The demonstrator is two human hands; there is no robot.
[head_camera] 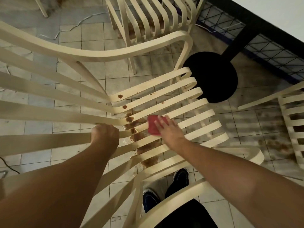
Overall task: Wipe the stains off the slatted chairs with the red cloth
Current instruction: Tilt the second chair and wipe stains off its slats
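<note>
Pale floor tiles, smeared brown beneath the seat, lie under a cream slatted chair seen from above. The left grip is curled tight round one of its back slats. The right grip lies flat with straight fingers, pressing the red cloth onto a seat slat near the seat's middle. Brown stains dot the slats left of the cloth. A second chair stands beyond, a third chair at the right, and a black round base sits between them.
</note>
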